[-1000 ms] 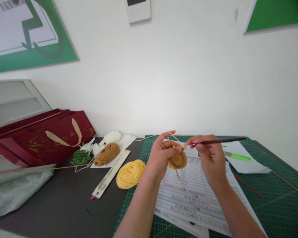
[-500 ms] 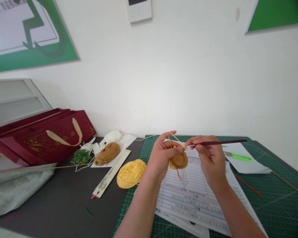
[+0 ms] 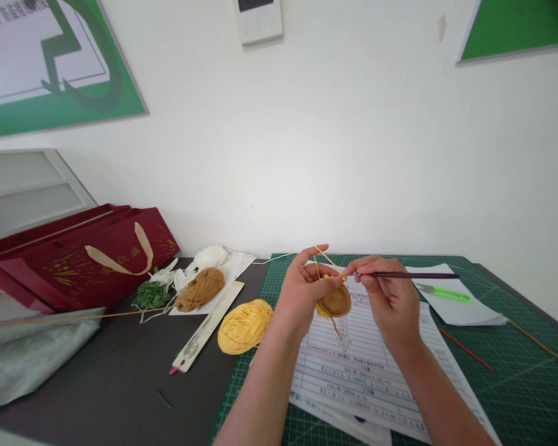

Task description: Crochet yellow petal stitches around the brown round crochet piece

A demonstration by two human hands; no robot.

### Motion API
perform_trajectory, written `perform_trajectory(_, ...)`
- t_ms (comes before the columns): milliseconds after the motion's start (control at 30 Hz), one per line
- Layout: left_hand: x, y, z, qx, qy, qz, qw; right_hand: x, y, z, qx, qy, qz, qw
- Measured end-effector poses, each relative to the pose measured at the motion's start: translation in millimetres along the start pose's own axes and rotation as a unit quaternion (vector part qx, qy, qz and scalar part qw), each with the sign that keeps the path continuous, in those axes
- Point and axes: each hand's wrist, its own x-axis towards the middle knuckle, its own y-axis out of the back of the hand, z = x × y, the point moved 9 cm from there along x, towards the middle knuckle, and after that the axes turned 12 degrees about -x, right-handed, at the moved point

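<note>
My left hand (image 3: 302, 291) pinches a small round brown crochet piece (image 3: 335, 302) with a yellow edge, and a strand of yellow yarn runs over its raised forefinger. My right hand (image 3: 390, 300) is closed on a dark crochet hook (image 3: 409, 275), held nearly level, with its tip at the top edge of the piece. Both hands hover over a printed sheet (image 3: 353, 365) on the green cutting mat (image 3: 516, 371). A yellow yarn ball (image 3: 244, 326) lies to the left of my left forearm.
A white ruler (image 3: 207, 327), a brown yarn ball (image 3: 201, 288), white yarn (image 3: 210, 256) and green yarn (image 3: 151, 295) lie at left. Red gift bags (image 3: 74, 257) stand behind them. Green snips (image 3: 444, 292) rest on paper at right, near a red stick (image 3: 465, 349).
The hook's handle end has dropped, so the hook lies flatter. My right hand has shifted slightly left toward the piece. My left hand holds as before.
</note>
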Motion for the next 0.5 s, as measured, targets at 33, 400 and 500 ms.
perform_trajectory(33, -0.3, -0.4, 0.3, -0.002, 0.001, 0.0, 1.0, -0.7, 0.0, 0.0, 0.001, 0.0, 0.004, 1.0)
perform_trajectory(400, -0.5, -1.8, 1.9, -0.044, 0.005, -0.001, 0.999, -7.1, -5.1, 5.3, -0.024, -0.001, 0.012, 1.0)
perform_trajectory(500, 0.0, -1.4, 1.4, -0.051, 0.002, -0.007, 0.999, -6.2, -5.4, 1.3, -0.049, 0.021, 0.008, 0.999)
